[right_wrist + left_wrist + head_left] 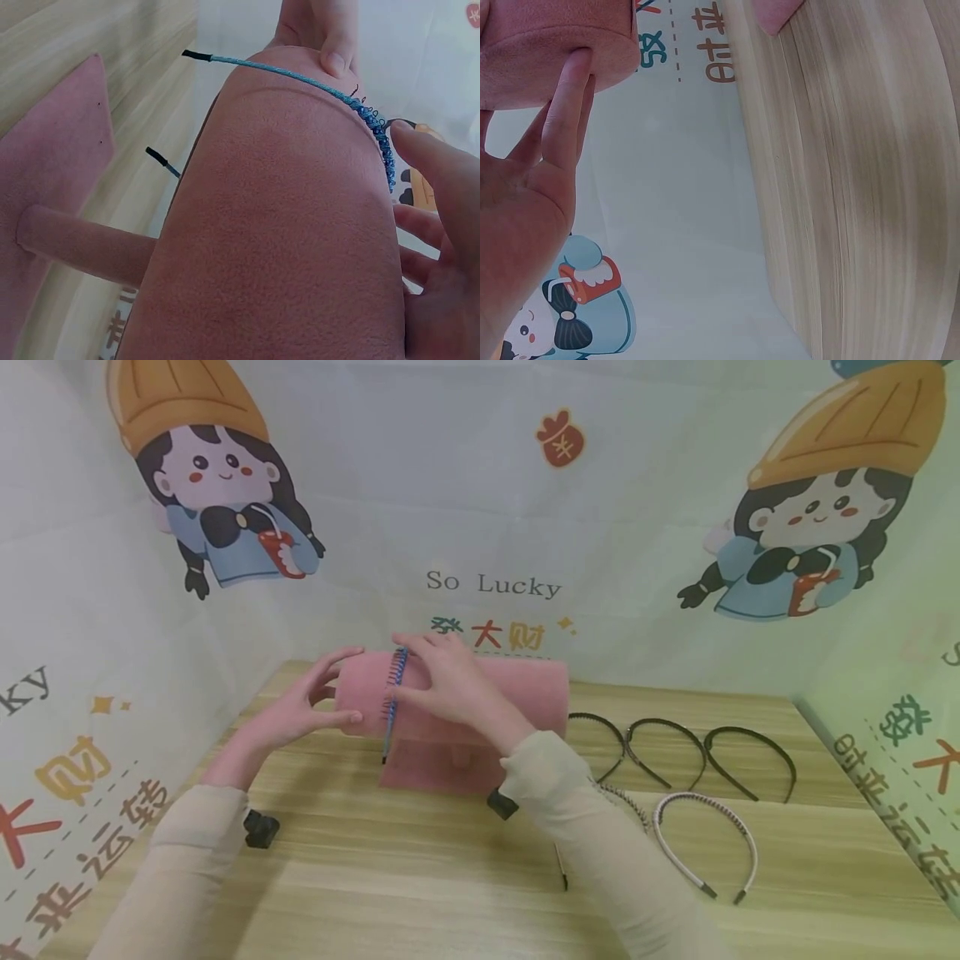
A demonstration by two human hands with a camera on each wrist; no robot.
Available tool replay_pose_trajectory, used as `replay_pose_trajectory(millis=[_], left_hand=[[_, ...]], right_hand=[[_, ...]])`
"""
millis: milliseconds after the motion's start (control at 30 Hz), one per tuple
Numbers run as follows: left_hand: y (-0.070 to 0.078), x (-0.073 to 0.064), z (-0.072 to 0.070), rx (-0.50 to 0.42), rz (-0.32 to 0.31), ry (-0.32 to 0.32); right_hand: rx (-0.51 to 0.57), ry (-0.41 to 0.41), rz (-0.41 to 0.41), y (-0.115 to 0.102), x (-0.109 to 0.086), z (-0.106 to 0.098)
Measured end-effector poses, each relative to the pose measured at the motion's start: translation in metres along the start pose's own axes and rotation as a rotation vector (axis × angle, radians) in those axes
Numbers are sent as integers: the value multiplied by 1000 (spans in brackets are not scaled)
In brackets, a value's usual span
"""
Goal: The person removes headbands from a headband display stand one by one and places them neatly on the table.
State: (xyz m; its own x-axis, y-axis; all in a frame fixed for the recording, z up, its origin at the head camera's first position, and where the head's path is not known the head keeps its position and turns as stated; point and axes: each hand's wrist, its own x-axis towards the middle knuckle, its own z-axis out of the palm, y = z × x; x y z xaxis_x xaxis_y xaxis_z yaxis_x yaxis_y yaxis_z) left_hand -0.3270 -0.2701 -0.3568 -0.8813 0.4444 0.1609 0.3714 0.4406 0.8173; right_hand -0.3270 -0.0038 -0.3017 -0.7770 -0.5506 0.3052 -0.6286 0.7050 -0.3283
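A pink, fabric-covered headband stand [525,693] with a thick horizontal roll on a post stands at the table's middle. Over the roll near its left end sits a blue headband [397,672] with spiral beading; its dark-tipped ends hang down [196,55]. My left hand [296,714] grips the left end of the roll, thumb low on the front and fingers near the top; in the left wrist view its fingers [564,112] touch the end. My right hand [457,681] holds the headband from above, thumb in front and fingertips across the top. In the right wrist view its thumb [427,150] meets the beading.
Several dark headbands [667,722] lie in a row on the wooden table [375,877] to the right. Nearer lie a white headband [705,797] and another one partly under my right sleeve. Printed cloth [480,510] walls the table's back and sides.
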Motion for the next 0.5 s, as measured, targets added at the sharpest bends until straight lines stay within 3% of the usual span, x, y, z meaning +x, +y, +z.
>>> replay_pose_trajectory(millis=[500], left_hand=[[-2, 1, 0, 4, 17, 3]], right_hand=[[-128, -12, 49, -8, 2, 2]])
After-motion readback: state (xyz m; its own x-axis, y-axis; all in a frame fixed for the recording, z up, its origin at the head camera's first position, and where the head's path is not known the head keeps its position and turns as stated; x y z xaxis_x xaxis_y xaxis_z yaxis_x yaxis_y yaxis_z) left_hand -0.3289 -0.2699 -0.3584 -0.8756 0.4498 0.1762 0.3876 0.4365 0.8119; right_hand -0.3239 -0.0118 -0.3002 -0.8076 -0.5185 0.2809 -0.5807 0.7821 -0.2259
